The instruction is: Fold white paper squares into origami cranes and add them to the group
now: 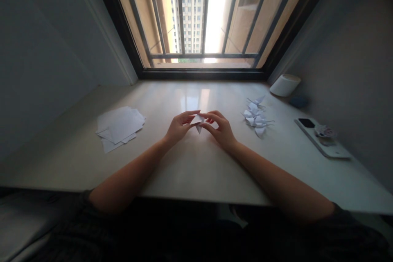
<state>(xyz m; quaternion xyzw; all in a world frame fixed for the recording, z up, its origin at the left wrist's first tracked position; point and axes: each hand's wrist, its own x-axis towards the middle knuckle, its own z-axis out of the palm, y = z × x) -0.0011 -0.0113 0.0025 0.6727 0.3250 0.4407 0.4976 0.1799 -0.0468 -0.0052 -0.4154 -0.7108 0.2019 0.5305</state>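
Observation:
A small folded piece of white paper (197,122) is held just above the pale sill-like table (196,168), in the middle of the view. My left hand (179,127) pinches its left side with fingers closed on it. My right hand (220,129) grips its right side, fingers curled over the fold. Both forearms reach in from the near edge. Most of the paper is hidden between the fingers.
A loose stack of white paper sheets (119,127) lies to the left. Several folded paper cranes (256,115) are piled to the right. Further right are a white phone (321,137), a white roll (285,85) and the barred window (199,20) behind.

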